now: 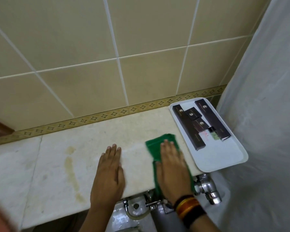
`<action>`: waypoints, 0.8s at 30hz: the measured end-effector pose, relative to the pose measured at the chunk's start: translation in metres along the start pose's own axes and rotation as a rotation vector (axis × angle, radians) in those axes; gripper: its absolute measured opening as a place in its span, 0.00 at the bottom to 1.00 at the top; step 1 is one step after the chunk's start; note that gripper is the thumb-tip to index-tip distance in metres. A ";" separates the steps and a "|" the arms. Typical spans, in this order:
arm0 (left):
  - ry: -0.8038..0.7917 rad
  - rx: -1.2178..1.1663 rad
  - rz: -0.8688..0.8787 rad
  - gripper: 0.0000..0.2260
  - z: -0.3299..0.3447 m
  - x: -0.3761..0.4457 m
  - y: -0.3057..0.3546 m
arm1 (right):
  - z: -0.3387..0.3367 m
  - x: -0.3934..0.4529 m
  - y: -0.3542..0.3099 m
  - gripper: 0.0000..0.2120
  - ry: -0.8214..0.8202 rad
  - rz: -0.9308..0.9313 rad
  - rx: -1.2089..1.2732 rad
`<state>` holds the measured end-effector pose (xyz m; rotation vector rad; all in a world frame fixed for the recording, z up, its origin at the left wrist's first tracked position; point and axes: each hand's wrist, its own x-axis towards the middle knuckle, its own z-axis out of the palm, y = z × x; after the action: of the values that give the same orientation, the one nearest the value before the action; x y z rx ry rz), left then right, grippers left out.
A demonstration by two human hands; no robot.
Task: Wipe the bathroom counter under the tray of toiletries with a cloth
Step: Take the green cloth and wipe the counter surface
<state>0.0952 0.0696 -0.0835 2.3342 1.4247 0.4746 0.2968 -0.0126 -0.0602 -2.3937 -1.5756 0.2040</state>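
Observation:
A green cloth (153, 144) lies flat on the pale marble counter (60, 164), just left of a white tray (228, 156). My right hand (173, 168) presses flat on the cloth, fingers together, covering most of it. My left hand (110, 171) rests palm down on the bare counter to the left of the cloth, fingers slightly spread, holding nothing. The tray sits at the counter's right end and carries several dark toiletry boxes (189, 126) and a small clear bottle (213, 133).
Beige wall tiles with a patterned border (94, 118) back the counter. A white shower curtain (266, 114) hangs on the right. Chrome pipe fittings (206, 186) and a hose sit under the counter's front edge. Yellowish stains (70, 164) mark the marble.

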 end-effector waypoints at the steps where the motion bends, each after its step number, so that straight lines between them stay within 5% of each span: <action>1: 0.001 -0.003 -0.001 0.27 0.000 0.001 -0.001 | -0.001 0.015 0.010 0.28 0.004 0.026 -0.019; 7: 0.038 -0.057 -0.009 0.25 0.001 0.001 -0.001 | 0.030 0.116 -0.052 0.31 -0.014 -0.027 0.019; 12: 0.171 -0.249 -0.078 0.27 -0.006 -0.007 0.008 | 0.033 0.046 -0.099 0.29 -0.109 -0.321 0.170; 15: 0.186 -0.233 -0.070 0.27 -0.011 -0.010 0.010 | 0.013 0.040 -0.065 0.25 -0.100 -0.158 0.567; 20: 0.141 -0.023 0.042 0.25 0.002 0.006 0.051 | 0.010 0.058 -0.024 0.23 0.009 -0.048 0.610; 24: 0.074 0.124 -0.098 0.28 0.032 0.036 0.077 | 0.012 0.058 -0.023 0.23 0.099 0.039 0.756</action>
<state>0.1852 0.0653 -0.0714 2.3502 1.6373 0.4611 0.2966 0.0514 -0.0628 -1.8031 -1.1257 0.5638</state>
